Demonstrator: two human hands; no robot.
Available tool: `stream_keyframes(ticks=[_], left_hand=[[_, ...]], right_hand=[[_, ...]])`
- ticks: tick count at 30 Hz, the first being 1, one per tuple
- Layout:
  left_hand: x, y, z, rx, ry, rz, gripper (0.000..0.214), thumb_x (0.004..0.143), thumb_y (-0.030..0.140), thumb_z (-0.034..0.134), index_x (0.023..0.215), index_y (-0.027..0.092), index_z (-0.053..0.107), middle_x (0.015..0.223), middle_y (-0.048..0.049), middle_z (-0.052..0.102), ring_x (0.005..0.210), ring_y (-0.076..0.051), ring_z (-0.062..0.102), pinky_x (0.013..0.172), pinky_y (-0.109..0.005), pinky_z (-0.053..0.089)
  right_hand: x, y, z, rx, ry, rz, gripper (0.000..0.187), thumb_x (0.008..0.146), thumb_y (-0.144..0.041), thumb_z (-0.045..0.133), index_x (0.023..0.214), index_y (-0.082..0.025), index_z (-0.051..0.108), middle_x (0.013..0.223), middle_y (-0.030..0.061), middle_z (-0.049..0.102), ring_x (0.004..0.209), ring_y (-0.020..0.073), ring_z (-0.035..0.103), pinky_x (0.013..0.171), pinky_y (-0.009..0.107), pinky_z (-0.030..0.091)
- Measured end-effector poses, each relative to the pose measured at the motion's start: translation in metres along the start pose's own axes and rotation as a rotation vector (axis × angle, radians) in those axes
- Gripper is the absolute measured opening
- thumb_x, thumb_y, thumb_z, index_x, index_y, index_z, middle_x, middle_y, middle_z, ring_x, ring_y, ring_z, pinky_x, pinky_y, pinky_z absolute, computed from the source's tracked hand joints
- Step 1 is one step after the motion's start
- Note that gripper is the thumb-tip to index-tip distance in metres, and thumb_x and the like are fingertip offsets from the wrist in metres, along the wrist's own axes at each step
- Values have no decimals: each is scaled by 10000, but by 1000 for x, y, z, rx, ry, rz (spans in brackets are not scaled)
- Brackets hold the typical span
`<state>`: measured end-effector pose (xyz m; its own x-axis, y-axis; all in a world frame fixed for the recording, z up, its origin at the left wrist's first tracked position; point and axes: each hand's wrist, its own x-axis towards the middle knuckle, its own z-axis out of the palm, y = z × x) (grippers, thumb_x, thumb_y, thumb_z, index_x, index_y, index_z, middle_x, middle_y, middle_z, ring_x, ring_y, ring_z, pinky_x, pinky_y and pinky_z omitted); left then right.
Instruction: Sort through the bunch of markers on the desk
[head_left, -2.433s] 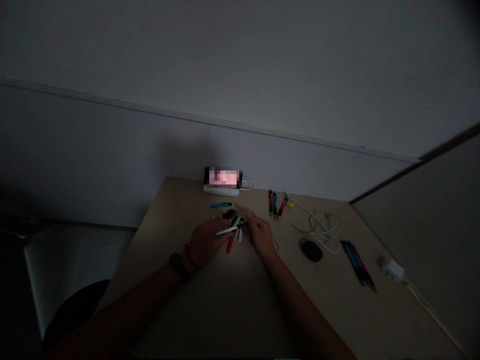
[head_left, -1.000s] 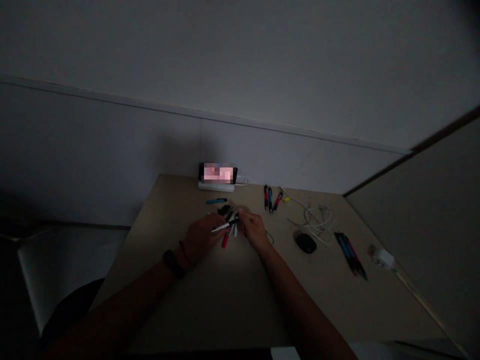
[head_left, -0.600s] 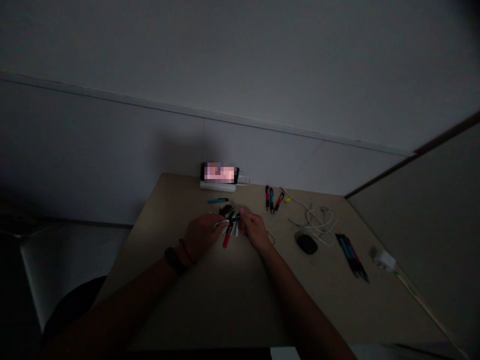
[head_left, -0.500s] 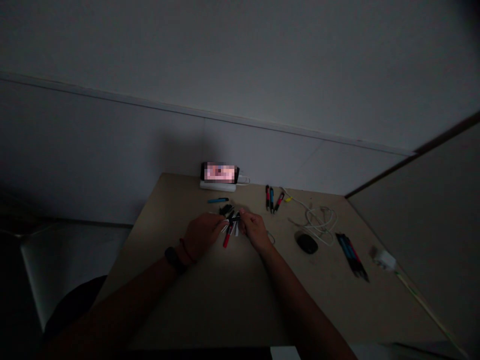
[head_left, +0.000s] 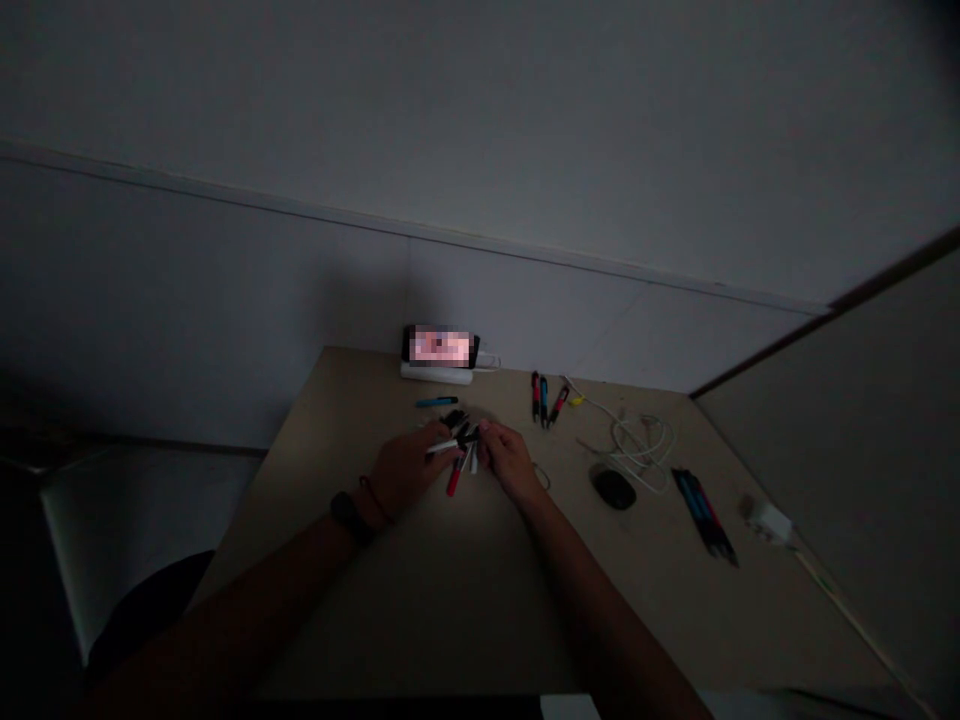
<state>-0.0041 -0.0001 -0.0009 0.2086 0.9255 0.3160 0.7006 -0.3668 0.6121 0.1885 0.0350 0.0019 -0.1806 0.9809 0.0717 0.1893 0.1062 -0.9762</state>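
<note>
Over desk [head_left: 420, 600], white pen [head_left: 442, 446], left fingers [head_left: 433, 434] gripping

Smth matt tbl [head_left: 420, 610], plas. pen [head_left: 442, 447]

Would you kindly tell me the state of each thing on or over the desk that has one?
Left hand: closed on the white pen.
Right hand: fingers curled at the pen's dark end; grip unclear.
White pen: held, lying across the hands' gap.
Red pen: partly hidden beneath the left hand's fingers.
Phone: sideways, propped up, screen lit.
Blue pen: lying flat.
Cable: loosely coiled.
Mouse: resting on the desk.
</note>
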Motion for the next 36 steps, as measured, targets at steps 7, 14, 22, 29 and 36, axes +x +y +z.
stream_keyframes(ticks=[7, 14, 22, 29, 36], left_hand=[[1, 0, -1, -17, 31, 56, 261, 1016, 410, 511, 988, 228, 696, 932, -30, 764, 830, -186, 708, 735, -282, 516], [1, 1, -2, 34, 29, 71, 384, 1057, 391, 401, 890, 204, 692, 868, -38, 747, 787, -176, 685, 733, -290, 507], [0, 1, -1, -35, 4, 2, 188, 941, 402, 648, 970, 216, 650, 855, -8, 737, 750, -175, 691, 669, -269, 484], [1, 1, -1, -39, 1, 46, 200, 987, 372, 582, 936, 211, 688, 930, -33, 749, 825, -177, 689, 745, -276, 494], [-1, 2, -1, -23, 44, 44, 304, 1013, 416, 524, 942, 200, 724, 895, -52, 755, 829, -194, 695, 787, -308, 521]], right_hand=[[0, -3, 1, 19, 10, 1, 621, 851, -776, 532, 537, -242, 487, 442, -28, 458, 438, 134, 410, 469, 280, 357], [-1, 0, 2, 44, 1, 21, 592, 832, -783, 556, 590, -247, 487, 451, -37, 465, 432, 137, 412, 459, 286, 332], [0, 4, 0, 44, -5, 24, 590, 838, -770, 563, 588, -240, 496, 457, -35, 474, 438, 131, 418, 469, 283, 329], [1, 10, -1, 55, 0, 8, 589, 851, -758, 563, 591, -234, 498, 460, -41, 471, 440, 127, 418, 475, 280, 328], [2, 12, -1, 95, -10, 12, 570, 854, -731, 593, 589, -234, 505, 464, -40, 480, 436, 127, 427, 473, 279, 326]])
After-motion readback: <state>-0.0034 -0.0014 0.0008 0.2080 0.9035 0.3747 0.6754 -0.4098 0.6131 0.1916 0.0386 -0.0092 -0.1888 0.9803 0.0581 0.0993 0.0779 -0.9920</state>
